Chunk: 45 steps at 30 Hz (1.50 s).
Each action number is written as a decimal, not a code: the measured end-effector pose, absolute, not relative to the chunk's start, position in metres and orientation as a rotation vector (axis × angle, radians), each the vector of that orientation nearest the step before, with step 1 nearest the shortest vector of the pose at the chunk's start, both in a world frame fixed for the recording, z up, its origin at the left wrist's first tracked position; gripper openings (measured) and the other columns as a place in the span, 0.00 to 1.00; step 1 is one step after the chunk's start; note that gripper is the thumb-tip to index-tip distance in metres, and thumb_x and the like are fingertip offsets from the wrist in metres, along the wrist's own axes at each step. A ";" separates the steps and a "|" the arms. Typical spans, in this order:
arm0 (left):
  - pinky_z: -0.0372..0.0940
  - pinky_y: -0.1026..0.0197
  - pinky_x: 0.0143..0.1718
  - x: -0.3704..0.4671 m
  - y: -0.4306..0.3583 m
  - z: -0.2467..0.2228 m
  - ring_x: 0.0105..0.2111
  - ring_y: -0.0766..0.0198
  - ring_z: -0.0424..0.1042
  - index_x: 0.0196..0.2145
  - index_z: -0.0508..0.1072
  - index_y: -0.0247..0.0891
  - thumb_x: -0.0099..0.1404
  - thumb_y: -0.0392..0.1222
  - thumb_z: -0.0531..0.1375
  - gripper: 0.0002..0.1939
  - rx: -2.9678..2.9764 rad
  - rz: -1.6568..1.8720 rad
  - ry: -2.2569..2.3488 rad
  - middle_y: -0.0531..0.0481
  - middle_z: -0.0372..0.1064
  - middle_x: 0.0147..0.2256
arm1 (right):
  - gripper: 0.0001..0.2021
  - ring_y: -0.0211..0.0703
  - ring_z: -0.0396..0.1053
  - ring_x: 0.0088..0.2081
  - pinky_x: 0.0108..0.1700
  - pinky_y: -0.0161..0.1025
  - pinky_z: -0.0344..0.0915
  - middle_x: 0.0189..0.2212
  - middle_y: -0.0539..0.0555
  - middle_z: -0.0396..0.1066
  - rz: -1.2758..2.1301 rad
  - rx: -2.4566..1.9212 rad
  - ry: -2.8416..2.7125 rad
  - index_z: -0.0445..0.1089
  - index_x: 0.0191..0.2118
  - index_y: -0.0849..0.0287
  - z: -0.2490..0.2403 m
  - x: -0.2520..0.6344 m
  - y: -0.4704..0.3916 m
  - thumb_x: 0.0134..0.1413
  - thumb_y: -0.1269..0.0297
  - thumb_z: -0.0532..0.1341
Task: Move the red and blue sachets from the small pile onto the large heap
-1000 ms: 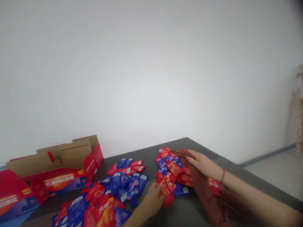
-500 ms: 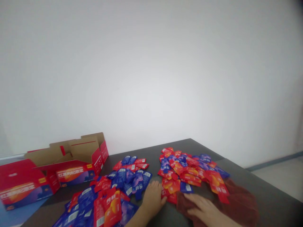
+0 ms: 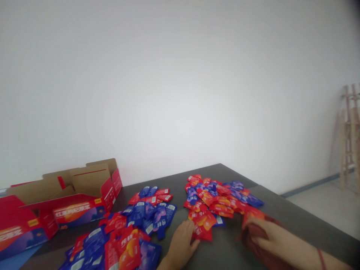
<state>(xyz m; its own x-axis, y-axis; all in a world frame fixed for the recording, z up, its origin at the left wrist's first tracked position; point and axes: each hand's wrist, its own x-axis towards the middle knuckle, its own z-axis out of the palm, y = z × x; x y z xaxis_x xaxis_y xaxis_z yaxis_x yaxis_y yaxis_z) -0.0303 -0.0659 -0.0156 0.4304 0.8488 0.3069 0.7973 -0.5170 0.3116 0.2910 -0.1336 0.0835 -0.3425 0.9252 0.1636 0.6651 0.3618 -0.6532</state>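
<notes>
My left hand (image 3: 181,240) lies on the dark table with its fingers flat and the thumb apart, beside red sachets (image 3: 202,227); it holds nothing visible. My right hand (image 3: 266,236) grips a bunched brown cloth (image 3: 253,240), somewhat blurred by motion. Just beyond the cloth are a red sachet (image 3: 254,213) and the right-hand pile of red and blue sachets (image 3: 219,197). Left of my left hand spreads another pile, with blue sachets (image 3: 143,212) and a large red sachet (image 3: 129,245) near the front.
At the left, open red boxes (image 3: 78,215) with brown inner flaps stand on the table (image 3: 287,206). Something flat and blue (image 3: 29,258) shows under the nearest box (image 3: 25,234). A white wall (image 3: 180,93) rises behind. A wooden rack (image 3: 350,138) stands far right.
My right hand has closed on the brown cloth and shifted right, bunching it up. The left hand stays near the red sachets. The view has turned slightly right, bringing in the wooden rack.
</notes>
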 end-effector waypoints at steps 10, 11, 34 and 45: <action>0.57 0.59 0.46 -0.029 -0.064 -0.002 0.43 0.58 0.64 0.39 0.65 0.40 0.54 0.39 0.60 0.13 2.334 0.639 1.613 0.49 0.67 0.41 | 0.13 0.51 0.70 0.40 0.44 0.43 0.65 0.40 0.55 0.74 0.485 -1.461 -2.125 0.70 0.42 0.52 0.128 0.262 -0.144 0.50 0.61 0.57; 0.57 0.60 0.45 -0.029 -0.063 -0.001 0.42 0.59 0.64 0.38 0.64 0.40 0.54 0.39 0.60 0.13 2.319 0.619 1.628 0.50 0.66 0.39 | 0.16 0.52 0.70 0.40 0.44 0.43 0.65 0.41 0.55 0.73 0.457 -1.456 -2.190 0.70 0.44 0.51 0.108 0.253 -0.148 0.46 0.63 0.59; 0.55 0.66 0.36 -0.045 -0.085 -0.001 0.34 0.65 0.61 0.32 0.57 0.41 0.50 0.31 0.57 0.13 2.043 0.862 1.594 0.57 0.60 0.32 | 0.12 0.47 0.66 0.40 0.43 0.41 0.61 0.37 0.57 0.70 0.037 -1.404 -2.263 0.70 0.36 0.59 0.065 0.213 -0.075 0.52 0.74 0.50; 0.52 0.64 0.34 -0.021 -0.098 -0.010 0.33 0.65 0.62 0.35 0.61 0.41 0.51 0.36 0.61 0.14 2.104 0.606 1.454 0.58 0.65 0.33 | 0.16 0.50 0.63 0.49 0.54 0.47 0.58 0.46 0.58 0.70 0.069 -1.262 -2.457 0.71 0.45 0.60 0.017 0.176 -0.122 0.55 0.75 0.52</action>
<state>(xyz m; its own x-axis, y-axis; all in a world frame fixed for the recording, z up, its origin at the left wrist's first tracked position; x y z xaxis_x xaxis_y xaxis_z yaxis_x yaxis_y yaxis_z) -0.0212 -0.0982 -0.0098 0.3280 0.9418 0.0740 0.7153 -0.2987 0.6317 0.1758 -0.1220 0.0173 -0.5266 0.7927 0.3071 0.7743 0.5964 -0.2116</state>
